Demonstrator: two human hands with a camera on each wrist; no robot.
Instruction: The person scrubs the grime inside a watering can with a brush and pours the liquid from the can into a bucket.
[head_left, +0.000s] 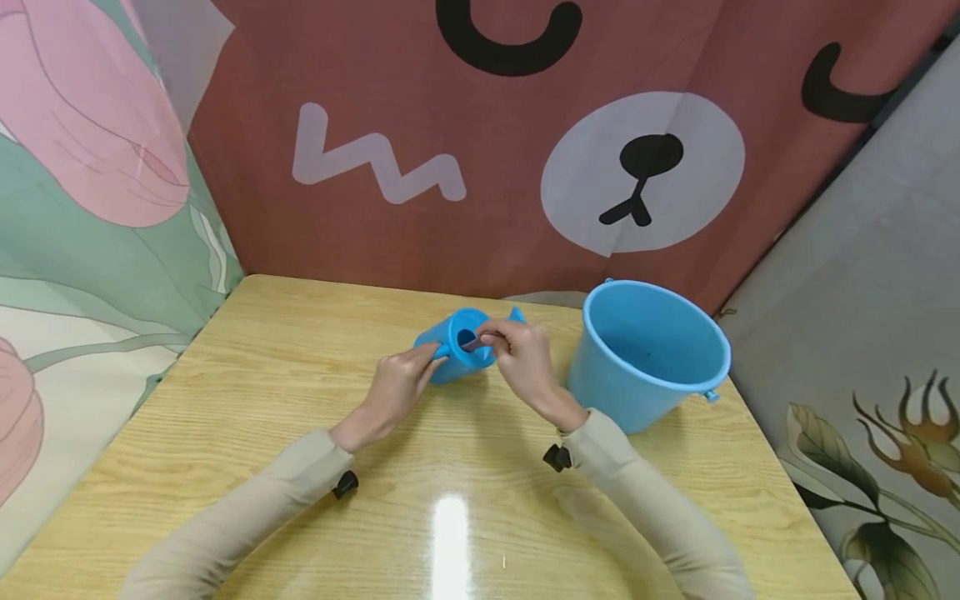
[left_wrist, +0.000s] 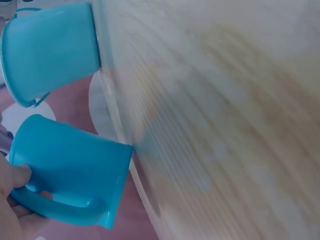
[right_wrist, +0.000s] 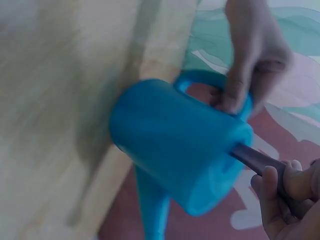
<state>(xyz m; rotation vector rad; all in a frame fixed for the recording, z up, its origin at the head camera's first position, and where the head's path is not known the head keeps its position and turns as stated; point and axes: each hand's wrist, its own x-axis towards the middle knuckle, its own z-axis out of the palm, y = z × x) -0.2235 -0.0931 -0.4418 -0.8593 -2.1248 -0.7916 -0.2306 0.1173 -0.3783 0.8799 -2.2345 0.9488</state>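
A blue watering can [head_left: 444,372] is near the back of the table, its opening facing me. My left hand [head_left: 396,385] grips the can's loop handle [left_wrist: 65,211], thumb on top. My right hand [head_left: 527,360] holds a dark purplish-brown handle [right_wrist: 256,158] of some tool, fingers curled round it. The tool's far end goes into the can's opening and is hidden inside, so I cannot tell its kind. In the right wrist view the can's spout [right_wrist: 154,205] points away from the loop handle, on the opposite side of the body.
A larger light blue bucket [head_left: 626,387] stands to the right of the can, close to my right forearm. The wooden table [head_left: 300,367] ends at a patterned cloth backdrop [head_left: 360,233]. Another cloth hangs along the right edge.
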